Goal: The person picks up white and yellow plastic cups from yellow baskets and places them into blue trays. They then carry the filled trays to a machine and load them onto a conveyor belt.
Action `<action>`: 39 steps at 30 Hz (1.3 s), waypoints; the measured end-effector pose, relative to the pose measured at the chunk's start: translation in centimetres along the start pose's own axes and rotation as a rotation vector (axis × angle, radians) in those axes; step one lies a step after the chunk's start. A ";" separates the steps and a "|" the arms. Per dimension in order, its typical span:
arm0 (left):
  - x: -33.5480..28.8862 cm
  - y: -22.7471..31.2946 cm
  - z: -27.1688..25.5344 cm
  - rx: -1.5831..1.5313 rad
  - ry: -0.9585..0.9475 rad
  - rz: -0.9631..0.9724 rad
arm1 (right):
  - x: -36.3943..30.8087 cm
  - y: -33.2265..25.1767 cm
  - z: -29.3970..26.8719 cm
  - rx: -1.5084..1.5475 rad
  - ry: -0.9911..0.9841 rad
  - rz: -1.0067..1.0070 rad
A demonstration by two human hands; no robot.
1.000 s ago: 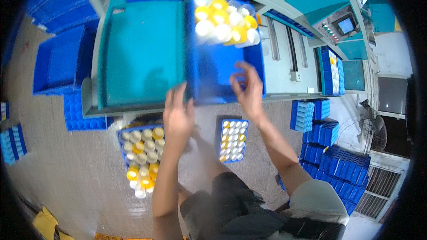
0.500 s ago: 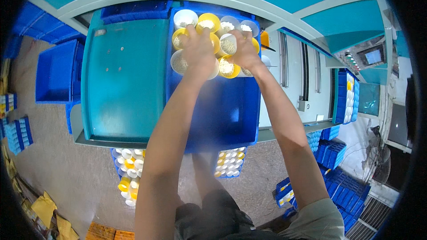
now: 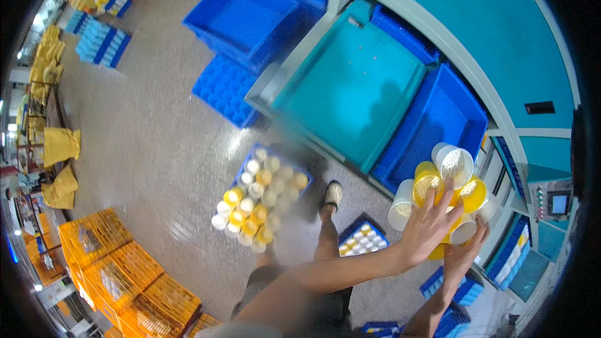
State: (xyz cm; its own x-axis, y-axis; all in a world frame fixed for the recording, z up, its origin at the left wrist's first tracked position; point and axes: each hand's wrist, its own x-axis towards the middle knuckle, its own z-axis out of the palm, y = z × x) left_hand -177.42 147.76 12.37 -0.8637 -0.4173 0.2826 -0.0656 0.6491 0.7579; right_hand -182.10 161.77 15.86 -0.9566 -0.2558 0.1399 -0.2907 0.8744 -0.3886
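A cluster of white and yellow cups (image 3: 456, 164), several with pale granules inside, is squeezed between my two hands. It hangs at the near right end of the blue bin (image 3: 432, 112) and overlaps its edge in view. My left hand (image 3: 431, 222) lies across the near side of the cluster, its fingers hooked over the cup rims. Lower right, my right hand (image 3: 464, 251) grips the cups from the other side, its fingers partly hidden behind a white cup. The bin stands on the machine beside a flat teal tray (image 3: 350, 97).
On the floor stands a rack of white and yellow cups (image 3: 260, 191); a smaller cup tray (image 3: 363, 239) is by my foot. Blue bins (image 3: 241, 19) sit left of the machine. Orange crates (image 3: 125, 269) are stacked lower left. A control panel (image 3: 557, 205) is at the right.
The view has swung left. The cups, earlier inside the far part of the blue bin, are now lifted out between both hands, and the bin's interior shows.
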 end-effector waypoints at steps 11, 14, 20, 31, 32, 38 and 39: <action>-23.1 -18.8 -12.8 0.149 -0.340 -0.485 | -22.4 -10.4 18.0 0.211 -0.562 -0.128; -25.1 -28.1 -13.1 0.209 -0.228 -0.454 | -23.6 -12.5 28.7 0.302 -0.534 -0.238; -28.2 -43.5 -11.5 0.269 -0.235 -0.399 | -27.5 -14.2 43.8 0.347 -0.543 -0.075; -26.9 -45.7 -9.9 0.351 -0.386 -0.549 | -23.2 -14.8 42.7 0.178 -1.106 -0.005; -26.5 -45.3 -9.4 0.335 -0.456 -0.553 | -22.0 -14.9 41.6 0.125 -1.092 -0.038; -24.7 -47.9 -9.7 0.186 -0.544 -0.640 | -10.6 -9.1 27.8 0.299 -0.429 -0.545; -24.7 -48.0 -9.5 0.222 -0.514 -0.602 | -8.2 -7.0 24.9 0.244 -0.262 -0.627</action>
State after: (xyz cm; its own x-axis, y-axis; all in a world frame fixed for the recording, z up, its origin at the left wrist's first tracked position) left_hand -148.21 120.83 -25.38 -0.7667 -0.4254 -0.4808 -0.6413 0.5406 0.5445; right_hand -172.84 147.48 -5.29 -0.5736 -0.7963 0.1920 -0.7541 0.4218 -0.5034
